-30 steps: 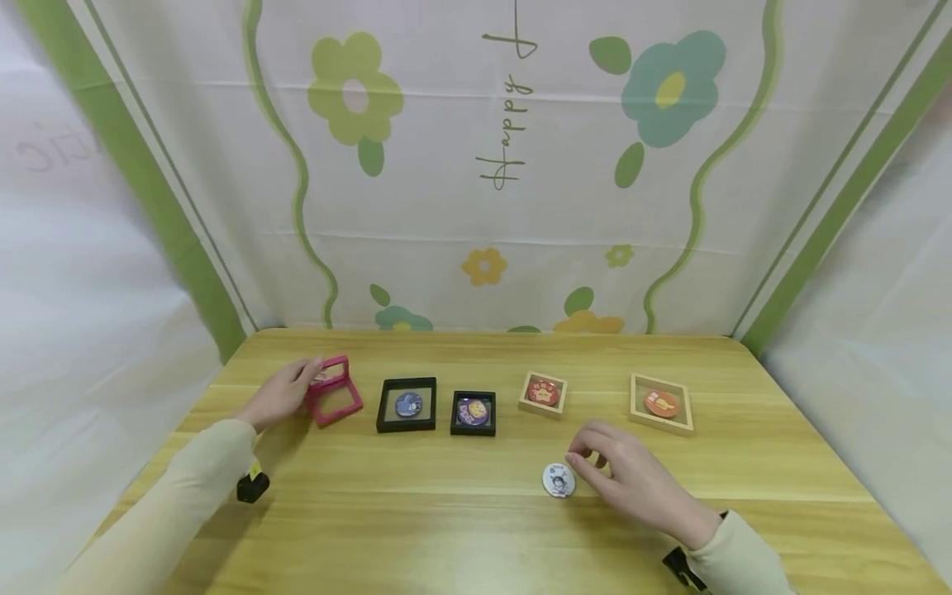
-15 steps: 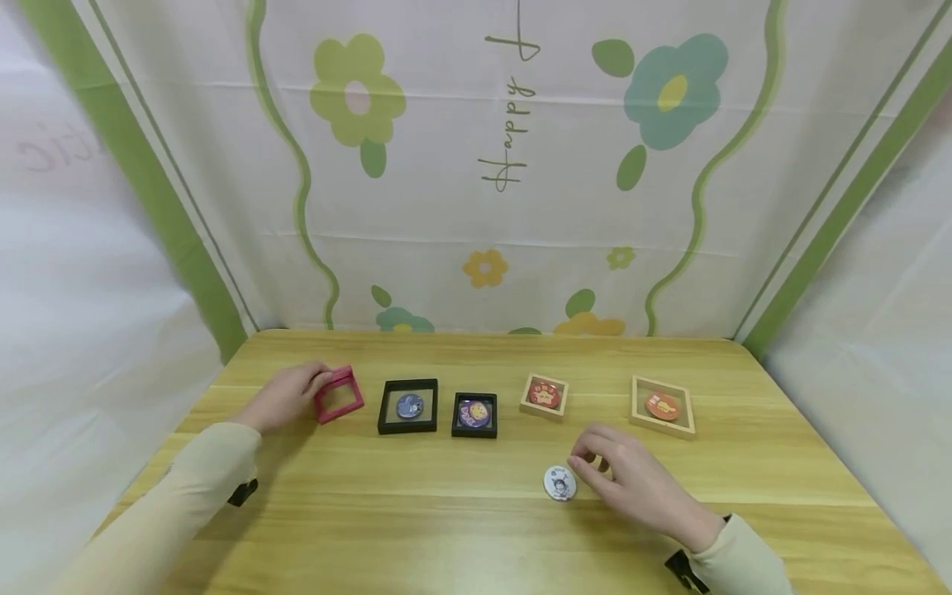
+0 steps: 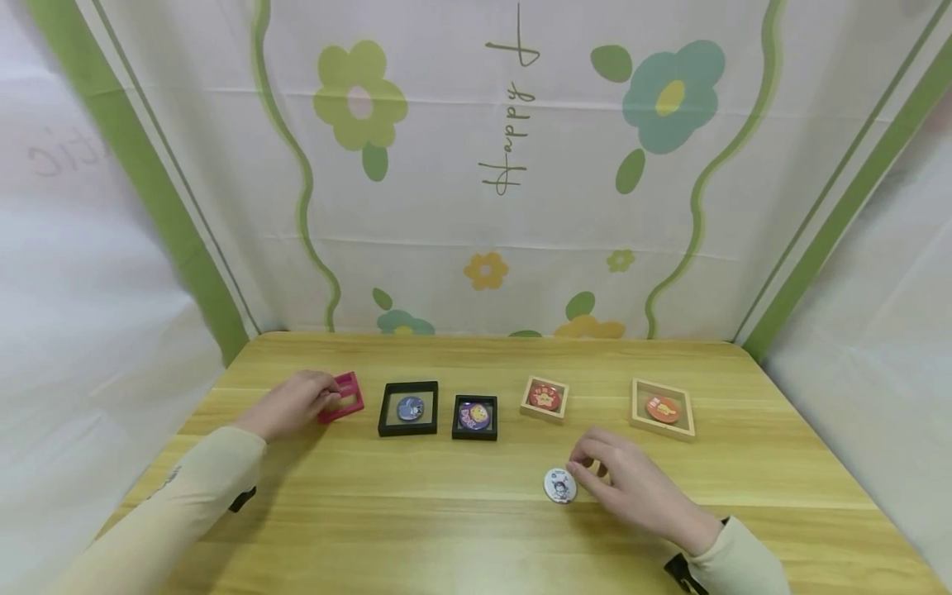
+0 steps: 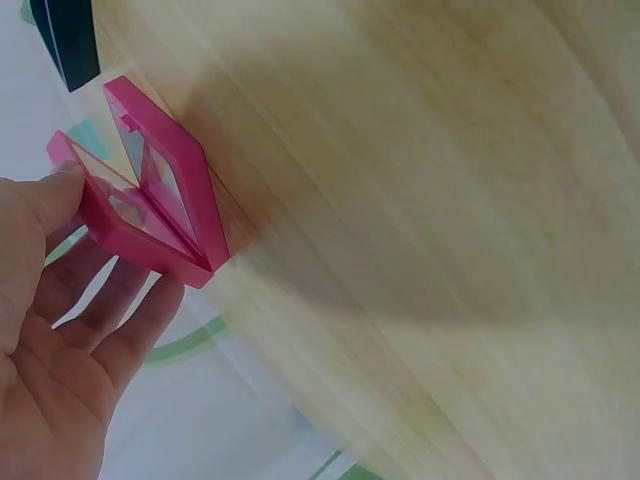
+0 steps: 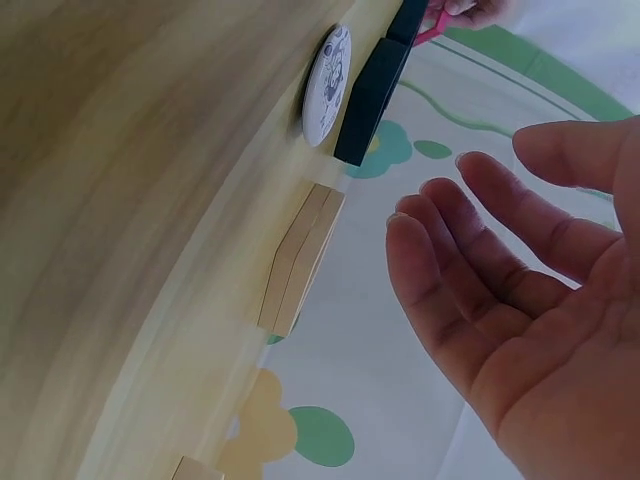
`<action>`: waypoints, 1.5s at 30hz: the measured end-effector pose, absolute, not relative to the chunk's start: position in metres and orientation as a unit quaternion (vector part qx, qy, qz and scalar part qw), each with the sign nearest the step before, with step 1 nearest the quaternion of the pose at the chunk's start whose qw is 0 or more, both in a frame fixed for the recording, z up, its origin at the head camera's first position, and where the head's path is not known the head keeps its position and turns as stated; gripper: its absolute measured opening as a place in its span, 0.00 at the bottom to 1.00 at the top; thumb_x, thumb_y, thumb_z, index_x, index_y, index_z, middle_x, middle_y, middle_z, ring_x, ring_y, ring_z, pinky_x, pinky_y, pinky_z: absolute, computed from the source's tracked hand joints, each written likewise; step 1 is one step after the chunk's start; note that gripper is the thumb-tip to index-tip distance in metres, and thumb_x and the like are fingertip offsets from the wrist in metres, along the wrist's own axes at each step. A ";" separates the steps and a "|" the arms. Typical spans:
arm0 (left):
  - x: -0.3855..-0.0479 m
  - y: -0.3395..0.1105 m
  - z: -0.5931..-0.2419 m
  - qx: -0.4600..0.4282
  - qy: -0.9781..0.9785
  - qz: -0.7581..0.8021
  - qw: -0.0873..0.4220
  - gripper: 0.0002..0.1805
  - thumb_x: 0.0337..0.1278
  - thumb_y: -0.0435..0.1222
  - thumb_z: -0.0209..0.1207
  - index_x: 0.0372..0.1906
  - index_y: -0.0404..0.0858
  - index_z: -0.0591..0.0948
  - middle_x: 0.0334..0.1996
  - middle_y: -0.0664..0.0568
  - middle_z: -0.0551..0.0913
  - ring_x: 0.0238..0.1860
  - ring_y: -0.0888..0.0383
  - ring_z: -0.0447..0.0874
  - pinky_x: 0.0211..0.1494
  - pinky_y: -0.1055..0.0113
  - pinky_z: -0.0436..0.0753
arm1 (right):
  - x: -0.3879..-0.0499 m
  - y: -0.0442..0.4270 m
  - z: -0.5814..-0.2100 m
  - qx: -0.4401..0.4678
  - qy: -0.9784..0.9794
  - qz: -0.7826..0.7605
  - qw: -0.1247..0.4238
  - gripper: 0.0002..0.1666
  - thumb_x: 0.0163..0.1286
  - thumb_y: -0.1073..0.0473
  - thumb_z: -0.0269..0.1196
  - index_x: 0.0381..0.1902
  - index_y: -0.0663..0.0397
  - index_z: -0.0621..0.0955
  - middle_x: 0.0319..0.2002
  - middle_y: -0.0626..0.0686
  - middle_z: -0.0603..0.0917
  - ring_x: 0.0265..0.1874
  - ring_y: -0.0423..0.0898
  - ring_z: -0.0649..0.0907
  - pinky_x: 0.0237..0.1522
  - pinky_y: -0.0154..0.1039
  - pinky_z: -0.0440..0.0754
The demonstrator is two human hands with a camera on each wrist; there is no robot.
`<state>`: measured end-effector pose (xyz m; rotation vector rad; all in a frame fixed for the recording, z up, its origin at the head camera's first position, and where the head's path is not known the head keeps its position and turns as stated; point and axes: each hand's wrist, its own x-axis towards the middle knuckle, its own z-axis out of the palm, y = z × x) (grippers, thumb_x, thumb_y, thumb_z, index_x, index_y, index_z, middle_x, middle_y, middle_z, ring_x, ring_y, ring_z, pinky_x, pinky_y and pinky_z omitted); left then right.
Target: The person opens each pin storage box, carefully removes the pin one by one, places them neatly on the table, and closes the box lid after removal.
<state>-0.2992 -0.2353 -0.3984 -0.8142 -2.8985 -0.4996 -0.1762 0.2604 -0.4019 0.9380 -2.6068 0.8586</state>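
Observation:
At the far left of the table, my left hand (image 3: 293,405) holds a pink hinged square display frame (image 3: 359,393). In the left wrist view its two halves stand apart like a V; the thumb lies on one half of the pink frame (image 4: 203,190), with fingers behind. My right hand (image 3: 632,481) hovers with loosely bent fingers beside a white round badge (image 3: 559,486) printed with a cartoon figure. The right wrist view shows nothing between those fingers, and the white badge (image 5: 327,88) lies apart from them.
Two black frames, a larger one (image 3: 385,408) and a smaller one (image 3: 456,419), hold blue and purple badges. Two light wood frames, a small one (image 3: 525,405) and a larger one (image 3: 688,413), hold red and orange badges. A flowered cloth (image 3: 431,182) hangs behind the wooden table (image 3: 416,529).
The raised half of the pink frame has tipped forward toward the other half, my left hand moving slightly right with it. My right hand and the white badge stay put.

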 end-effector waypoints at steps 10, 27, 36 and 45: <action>-0.296 -0.233 -0.400 -0.307 -0.940 -0.129 0.068 0.03 0.62 0.33 0.64 0.33 0.38 0.84 0.35 0.52 0.82 0.38 0.51 0.81 0.43 0.52 0.82 | -0.175 0.262 -0.403 0.336 -0.888 0.296 0.108 0.04 0.67 0.62 0.66 0.32 0.46 0.83 0.32 0.34 0.76 0.30 0.32 0.76 0.27 0.34 0.80; -0.293 -0.229 -0.395 -0.302 -0.942 -0.143 0.035 0.11 0.57 0.27 0.65 0.23 0.44 0.85 0.23 0.61 0.81 0.24 0.65 0.73 0.29 0.67 0.77 | -0.174 0.260 -0.396 0.338 -0.892 0.295 0.061 0.06 0.72 0.59 0.62 0.33 0.45 0.83 0.31 0.33 0.76 0.29 0.32 0.76 0.28 0.34 0.79; -0.293 -0.228 -0.395 -0.311 -0.939 -0.144 0.036 0.17 0.57 0.25 0.64 0.17 0.45 0.80 0.18 0.61 0.76 0.20 0.66 0.63 0.25 0.70 0.68 | -0.173 0.259 -0.398 0.345 -0.889 0.295 0.060 0.06 0.71 0.60 0.63 0.33 0.45 0.83 0.30 0.33 0.76 0.28 0.32 0.76 0.27 0.33 0.79; -0.293 -0.229 -0.397 -0.320 -0.937 -0.132 0.050 0.18 0.55 0.25 0.66 0.16 0.45 0.79 0.17 0.62 0.75 0.20 0.66 0.65 0.26 0.69 0.71 | -0.174 0.258 -0.400 0.345 -0.889 0.297 0.049 0.05 0.71 0.60 0.63 0.33 0.46 0.83 0.30 0.33 0.76 0.27 0.32 0.76 0.27 0.30 0.77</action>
